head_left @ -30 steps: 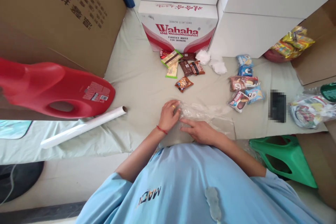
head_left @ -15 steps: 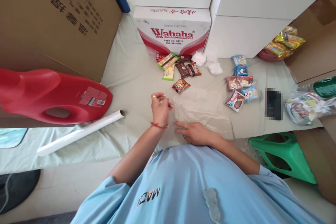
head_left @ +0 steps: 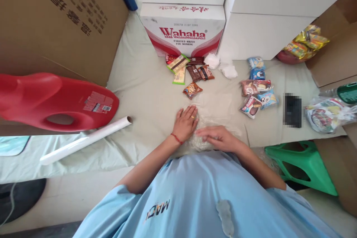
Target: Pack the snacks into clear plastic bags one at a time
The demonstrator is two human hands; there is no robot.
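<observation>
A thin, clear plastic sheet or bag lies wrinkled on the cloth-covered table. My left hand rests palm down at its left edge, fingers stretched out, wearing a ring and a red cord bracelet. Close beside it, my right hand is over the plastic with its fingers extended and slightly bent; nothing shows in its grasp. Just beyond my left hand sits a cookie packet. Behind that are brown snack packets and a green-edged wafer packet.
A Wahaha water carton stands at the back. White crumpled tissues lie before it. Blue and brown snack packets are on the right, near a blurred black object. Left are a red jug and a white roll.
My left hand has turned from raised, curled fingers to lying flat on the plastic's left edge. My right hand has shifted slightly right. The plastic is more bunched near my hands.
</observation>
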